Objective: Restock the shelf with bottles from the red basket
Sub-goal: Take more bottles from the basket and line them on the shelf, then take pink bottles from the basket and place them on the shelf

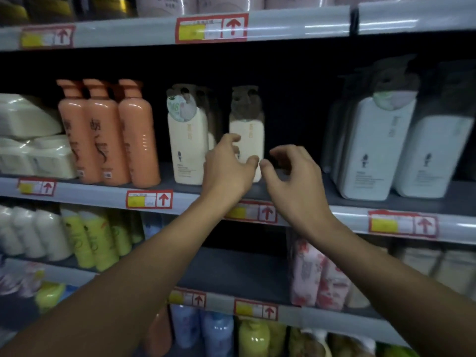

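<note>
Cream bottle (247, 136) with a dark translucent cap stands upright on the middle shelf (360, 199), right of a matching cream bottle (188, 148). Lower part hidden behind a hand; contact unclear. Shelf grey, with red-framed price tags along its near edge.

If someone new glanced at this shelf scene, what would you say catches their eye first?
Two bare hands reach in at centre: the left hand wraps its fingers round a cream bottle on the middle shelf, and the right hand hovers beside it, loosely curled and holding nothing. To the left stands a row of orange bottles.
</note>
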`<move>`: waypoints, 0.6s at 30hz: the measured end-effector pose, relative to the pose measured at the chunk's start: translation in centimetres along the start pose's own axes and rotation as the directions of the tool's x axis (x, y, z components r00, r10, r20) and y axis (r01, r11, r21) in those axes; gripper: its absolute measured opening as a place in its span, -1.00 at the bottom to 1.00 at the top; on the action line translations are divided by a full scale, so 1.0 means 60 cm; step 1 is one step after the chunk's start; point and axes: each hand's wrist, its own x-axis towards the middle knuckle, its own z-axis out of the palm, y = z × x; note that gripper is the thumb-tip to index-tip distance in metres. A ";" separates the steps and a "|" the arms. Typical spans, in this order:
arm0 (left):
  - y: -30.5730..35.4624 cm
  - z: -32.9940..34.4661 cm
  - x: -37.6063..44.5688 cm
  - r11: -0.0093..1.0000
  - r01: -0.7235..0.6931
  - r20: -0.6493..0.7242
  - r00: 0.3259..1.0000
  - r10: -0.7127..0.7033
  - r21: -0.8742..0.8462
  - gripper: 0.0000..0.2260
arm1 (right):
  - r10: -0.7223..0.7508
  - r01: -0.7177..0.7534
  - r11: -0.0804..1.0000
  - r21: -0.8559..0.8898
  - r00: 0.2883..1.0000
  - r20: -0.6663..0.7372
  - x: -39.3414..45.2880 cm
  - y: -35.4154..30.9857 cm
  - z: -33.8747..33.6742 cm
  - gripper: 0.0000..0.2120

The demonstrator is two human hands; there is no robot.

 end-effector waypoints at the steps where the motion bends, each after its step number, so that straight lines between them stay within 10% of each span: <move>1: 0.011 0.000 -0.019 0.999 -0.021 -0.006 1.000 0.021 -0.026 -0.52 | -0.023 0.023 1.000 -0.004 1.000 0.010 -0.018 -0.004 -0.020 -0.74; 8: 0.038 0.049 -0.238 0.961 -0.152 0.066 0.983 0.171 -0.232 -0.74 | 0.081 -0.086 0.996 0.038 0.989 0.125 -0.204 0.001 -0.155 -0.85; 18: -0.093 0.172 -0.609 0.962 0.086 0.538 0.840 0.070 -0.259 -0.78 | 0.430 -0.414 0.902 -0.120 0.844 0.321 -0.564 0.167 -0.305 -0.84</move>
